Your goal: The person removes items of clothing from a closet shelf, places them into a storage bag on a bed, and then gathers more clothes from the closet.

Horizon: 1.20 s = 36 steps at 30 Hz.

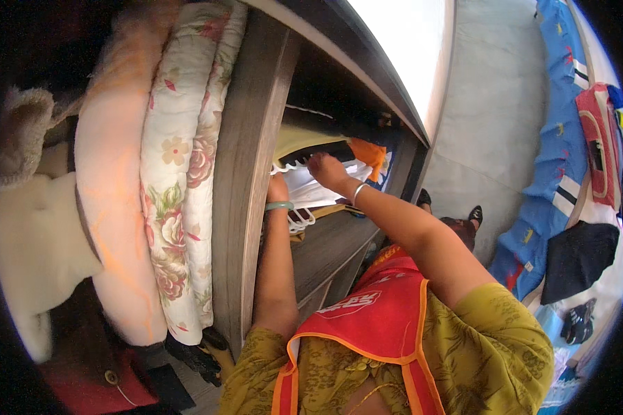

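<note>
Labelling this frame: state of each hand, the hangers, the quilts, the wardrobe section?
left hand: inside the wardrobe, on white hangers
right hand: on hanging white garment, grip unclear
folded quilts: stacked in the side compartment
wardrobe section: open

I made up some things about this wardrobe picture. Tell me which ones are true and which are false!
1. Both hands reach into the wardrobe compartment. True: the left hand and the right hand are at the hanging clothes.
2. The left wrist wears a green bangle. True.
3. The folded quilts lie on the floor. False: they are stacked in the compartment to the left of the wooden divider.
4. The bed cover is plain white. False: it is blue.
5. The person wears a red vest over a yellow-green top. True.
</note>
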{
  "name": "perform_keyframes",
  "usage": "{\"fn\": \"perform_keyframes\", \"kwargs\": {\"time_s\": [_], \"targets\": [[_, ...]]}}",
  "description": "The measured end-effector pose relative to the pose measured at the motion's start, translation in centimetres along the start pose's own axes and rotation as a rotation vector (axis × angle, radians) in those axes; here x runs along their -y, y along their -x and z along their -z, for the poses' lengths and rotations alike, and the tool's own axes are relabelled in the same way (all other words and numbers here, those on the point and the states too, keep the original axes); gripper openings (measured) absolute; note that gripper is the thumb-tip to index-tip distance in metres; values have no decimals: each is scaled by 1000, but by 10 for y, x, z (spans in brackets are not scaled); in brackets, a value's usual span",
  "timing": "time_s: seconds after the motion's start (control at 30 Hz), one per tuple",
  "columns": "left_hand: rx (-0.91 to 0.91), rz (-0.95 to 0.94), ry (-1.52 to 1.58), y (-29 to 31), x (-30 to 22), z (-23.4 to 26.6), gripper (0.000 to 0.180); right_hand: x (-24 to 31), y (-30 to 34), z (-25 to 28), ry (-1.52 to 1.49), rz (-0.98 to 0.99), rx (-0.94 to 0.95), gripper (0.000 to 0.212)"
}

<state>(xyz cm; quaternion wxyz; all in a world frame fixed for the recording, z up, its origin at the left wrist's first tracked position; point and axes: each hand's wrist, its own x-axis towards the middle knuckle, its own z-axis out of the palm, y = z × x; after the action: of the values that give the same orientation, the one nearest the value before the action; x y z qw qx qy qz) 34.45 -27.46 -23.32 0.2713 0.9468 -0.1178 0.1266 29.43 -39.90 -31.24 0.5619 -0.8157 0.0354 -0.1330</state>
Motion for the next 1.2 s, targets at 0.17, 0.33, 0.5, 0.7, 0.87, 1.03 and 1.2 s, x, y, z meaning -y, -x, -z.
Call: {"fn": "perform_keyframes", "kwargs": {"time_s": [0.17,0.33,0.5,0.7,0.87,1.03,1.2], "targets": [[66,-30,-147,-3,-9,2,53,8,9,-5,-772,-490,375,26],[119,-91,-240,-9,-27,2,52,8,2,-8,-715,-557,148,37],[57,-224,-199,-15,-38,-5,41,14,9,-14,-536,-404,-231,31],[139,-155,-194,-20,-47,-4,43,27,8,-13,-366,-262,-610,19],[223,-212,-288,-23,-54,3,52,38,15,-1,-386,-324,-562,18],[280,-221,-338,-27,-61,3,59,26,14,-3,-516,-351,-622,22],[411,-31,-451,-29,-98,8,62,29,15,6,-549,-328,-582,28]]}}
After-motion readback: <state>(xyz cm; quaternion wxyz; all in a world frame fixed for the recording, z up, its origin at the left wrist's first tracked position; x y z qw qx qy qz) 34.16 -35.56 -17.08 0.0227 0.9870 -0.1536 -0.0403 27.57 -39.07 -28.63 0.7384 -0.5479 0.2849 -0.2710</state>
